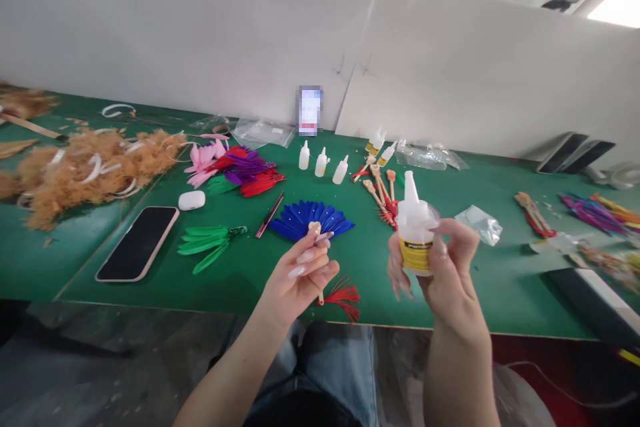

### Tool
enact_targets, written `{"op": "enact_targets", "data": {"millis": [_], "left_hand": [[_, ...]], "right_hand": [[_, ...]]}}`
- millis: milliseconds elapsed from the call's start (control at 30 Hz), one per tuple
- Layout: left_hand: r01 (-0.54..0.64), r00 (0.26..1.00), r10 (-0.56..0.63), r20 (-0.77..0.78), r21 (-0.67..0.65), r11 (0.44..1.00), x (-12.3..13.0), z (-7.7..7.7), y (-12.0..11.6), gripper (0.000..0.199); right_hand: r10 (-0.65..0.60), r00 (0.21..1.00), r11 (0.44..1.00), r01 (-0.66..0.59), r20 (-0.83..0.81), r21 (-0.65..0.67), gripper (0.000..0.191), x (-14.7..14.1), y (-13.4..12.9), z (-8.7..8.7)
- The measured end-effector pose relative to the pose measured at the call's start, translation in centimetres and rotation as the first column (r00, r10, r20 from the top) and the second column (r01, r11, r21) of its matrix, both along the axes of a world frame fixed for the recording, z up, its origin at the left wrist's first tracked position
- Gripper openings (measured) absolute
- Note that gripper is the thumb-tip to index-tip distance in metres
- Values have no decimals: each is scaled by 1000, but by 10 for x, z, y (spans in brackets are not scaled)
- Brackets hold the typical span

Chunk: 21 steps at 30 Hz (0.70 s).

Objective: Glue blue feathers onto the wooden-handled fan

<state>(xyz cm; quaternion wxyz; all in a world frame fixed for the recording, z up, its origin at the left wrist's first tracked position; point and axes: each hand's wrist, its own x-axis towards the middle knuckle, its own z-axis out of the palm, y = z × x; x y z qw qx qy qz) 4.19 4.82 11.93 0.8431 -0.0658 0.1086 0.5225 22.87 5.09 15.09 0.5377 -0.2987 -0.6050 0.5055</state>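
Head view. Left hand (pixel 305 270) near the front edge of the green surface (pixel 367 257); its grip is closed, fingers curled round the pale handle (pixel 321 296) of a blue feather fan (pixel 295 215). Right hand (pixel 453 267): grip wrapped about a squeeze bottle (pixel 416 250), closed only to the bottle's width, raised above the surface just right of the fan.

Handle likely pinched to keep the fan steady, blades pointing away so the fingers stay off them. Bottle held nozzle up, presumably so nothing runs out. 3 white bottles (pixel 321 164) stand behind the fan, probably for easy reach; green feathers (pixel 204 244) lie apart to the left, perhaps sorted by color.

Fan: feathers deep blue, overlapping in a broad half-round, small pale dots across them. Red tassel (pixel 345 299) splayed at the handle's lower end. Whether the feathers touch the surface, cannot tell. Bottle: translucent white, tapered nozzle, yellow label; print too small to read.
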Motion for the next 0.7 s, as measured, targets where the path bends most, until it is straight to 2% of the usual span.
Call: {"op": "enact_targets", "data": {"millis": [67, 133, 233, 300, 400, 500, 567, 633, 700], "left_hand": [[-1, 1000, 1, 16, -12, 1000, 0, 3, 2, 16], [-11, 1000, 11, 8, -21, 1000, -1, 6, 2, 19], [-9, 1000, 8, -5, -26, 1000, -3, 12, 2, 22], [13, 1000, -12, 6, -28, 1000, -4, 15, 1, 22], [25, 999, -24, 41, -26, 999, -4, 17, 0, 22], [36, 998, -34, 53, -33, 999, -3, 19, -2, 22], [42, 998, -40, 49, -40, 998, -3, 20, -4, 20], [43, 998, -41, 41, -43, 998, -2, 22, -5, 19], [38, 999, -36, 36, -42, 998, -1, 23, -5, 19]], "right_hand": [[146, 989, 989, -146, -5, 5, 16, -1, 2, 6], [249, 968, 968, -249, -7, 27, 37, -2, 2, 11], [274, 962, 959, -274, 2, 79, 62, -9, 0, 19], [201, 980, 973, -199, -6, 114, 61, -17, -1, 27], [30, 996, 982, -15, -78, 188, 51, -29, 0, 40], [-43, 989, 972, 73, -138, 222, 48, -37, 3, 49], [-104, 990, 969, 123, -99, 216, 57, -41, 4, 52], [-237, 971, 947, 238, -33, 214, 63, -44, 4, 53], [-358, 934, 912, 348, 9, 215, 60, -46, 5, 53]]}}
